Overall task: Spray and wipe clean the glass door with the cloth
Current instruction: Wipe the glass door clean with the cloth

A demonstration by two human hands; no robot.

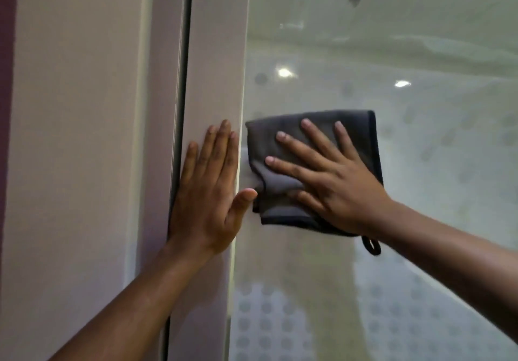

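Glass door (406, 164) with frosted dot pattern, ceiling lights reflected; pale door frame (215, 66) at left. Right hand (333, 181) flat, fingers spread, presses dark grey cloth (314, 127) on glass. Left hand (207, 189) flat, open, on frame

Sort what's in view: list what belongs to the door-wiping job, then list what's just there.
Part of the job:
- grey cloth, pressed flat on the glass
- glass pane of the door
- right hand, fingers spread on the cloth
- left hand, flat against the door frame

Just there:
- wall left of the door
- frosted dots low on the glass

No spray bottle in view.
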